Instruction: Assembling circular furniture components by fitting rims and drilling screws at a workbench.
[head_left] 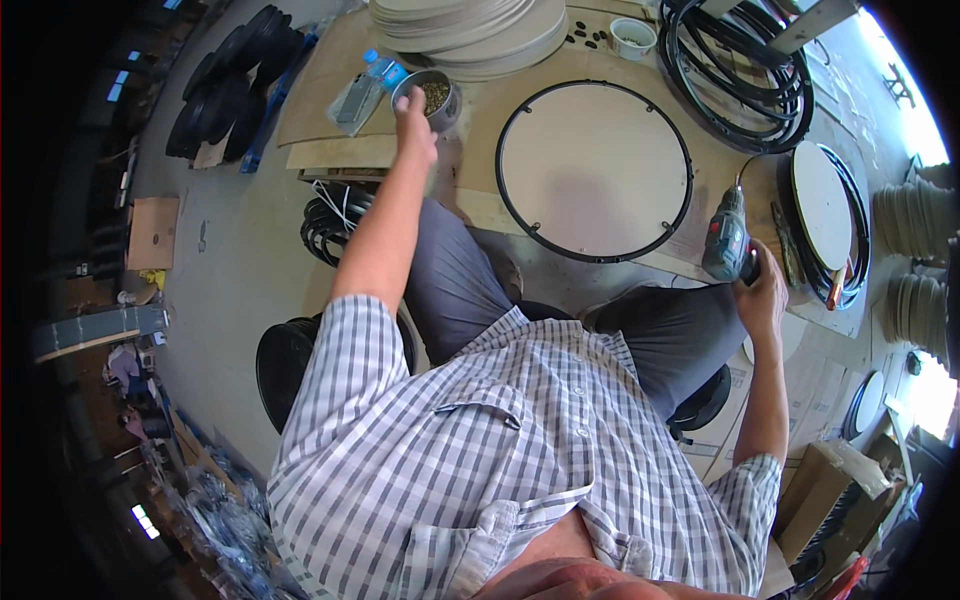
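Note:
My left hand (414, 128) is at the near left rim of a round metal bowl (452, 112) of small brass-coloured screws. Its fingers are drawn together; what they hold, if anything, is too small to make out. At the right, my right hand (764, 292) grips the handle of a cordless drill (727, 236), its long bit pointing away from me. Between my hands, a round beige board (592, 165) lies flat inside a black ring frame (503, 190). Small black clips sit around the ring's inner edge, touching the board.
Stacked round boards (470, 35) stand at the back, beside a blue-capped bottle (385, 68). Loose black clips (588, 38) and a white tub (633, 38) lie behind the ring. Black hoops (690, 95) and another round board (822, 205) occupy the table's right.

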